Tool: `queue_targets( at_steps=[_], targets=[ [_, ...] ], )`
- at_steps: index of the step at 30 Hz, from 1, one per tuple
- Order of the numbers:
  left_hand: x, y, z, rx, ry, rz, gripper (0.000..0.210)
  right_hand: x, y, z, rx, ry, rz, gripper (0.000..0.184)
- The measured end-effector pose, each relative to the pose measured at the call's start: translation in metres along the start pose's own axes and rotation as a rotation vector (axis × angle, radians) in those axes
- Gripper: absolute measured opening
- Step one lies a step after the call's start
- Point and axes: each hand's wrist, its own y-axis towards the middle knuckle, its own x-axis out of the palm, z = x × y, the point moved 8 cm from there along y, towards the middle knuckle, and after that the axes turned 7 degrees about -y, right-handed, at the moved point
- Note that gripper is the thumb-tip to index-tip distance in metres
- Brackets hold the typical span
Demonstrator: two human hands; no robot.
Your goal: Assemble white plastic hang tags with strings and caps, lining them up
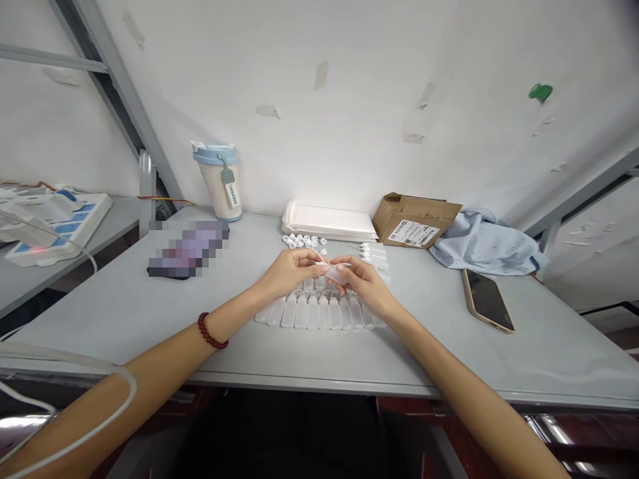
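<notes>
Above the middle of the desk, my left hand point(294, 271) and my right hand point(363, 283) meet, fingers pinched. My right hand grips a small translucent plastic bottle point(334, 274). The left fingertips pinch at its left end on a small white piece, too fine to make out. Below my hands, a row of similar translucent bottles point(319, 314) lies side by side on the desk, thin loops at their upper ends. More bottles lie partly hidden behind my hands. Just beyond my left hand sits a cluster of small white caps point(301, 241).
A stack of white flat packs point(329, 221) and a cardboard box point(417, 219) stand against the wall. A tumbler point(218, 183) and a blurred-out purple item point(187, 251) are left. On the right are a phone point(488, 301) and a blue cloth point(486, 243). A white cable point(127, 379) crosses lower left.
</notes>
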Motion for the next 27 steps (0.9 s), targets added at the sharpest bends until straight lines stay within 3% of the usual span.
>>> queue_targets(
  at_steps=[9,21,27],
  targets=[
    [0.001,0.0,-0.005,-0.065,0.05,-0.028,0.034,-0.001,-0.001,0.0,0.003,-0.041,0.004,0.034],
    [0.006,0.0,0.006,0.05,0.121,-0.106,0.022,0.001,0.0,0.007,0.055,0.003,-0.028,0.033],
    [0.002,-0.001,0.005,0.017,0.11,-0.068,0.022,0.001,-0.001,0.003,0.061,-0.007,-0.02,0.039]
  ],
)
